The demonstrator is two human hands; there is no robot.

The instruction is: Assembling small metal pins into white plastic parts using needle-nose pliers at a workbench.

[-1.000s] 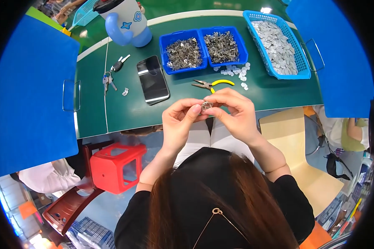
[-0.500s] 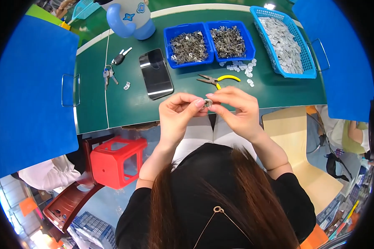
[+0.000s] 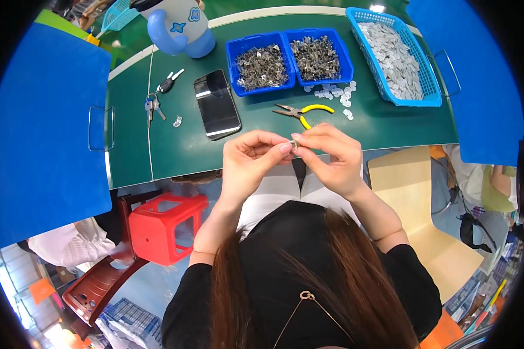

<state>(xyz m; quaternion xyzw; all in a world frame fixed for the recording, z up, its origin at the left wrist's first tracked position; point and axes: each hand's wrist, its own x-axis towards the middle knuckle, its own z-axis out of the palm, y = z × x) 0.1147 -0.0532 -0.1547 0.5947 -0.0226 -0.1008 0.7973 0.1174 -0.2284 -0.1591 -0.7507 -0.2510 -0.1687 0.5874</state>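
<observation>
a green table stands between a left blue panel and a right blue panel. near left, a red stool stands beside a reddish-brown chair on blue-grey floor; right, a pale chair.

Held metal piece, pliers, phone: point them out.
Held metal piece [image 3: 294, 145], head view: its exposed part.
Pliers [image 3: 298, 112], head view: near the pivot.
Phone [image 3: 217, 105], head view: middle of the screen.

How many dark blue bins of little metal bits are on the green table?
2. They sit side by side: the left bin is beside the phone, and the right bin is nearer the light-blue basket. Both show plainly; none looks hidden.
</observation>
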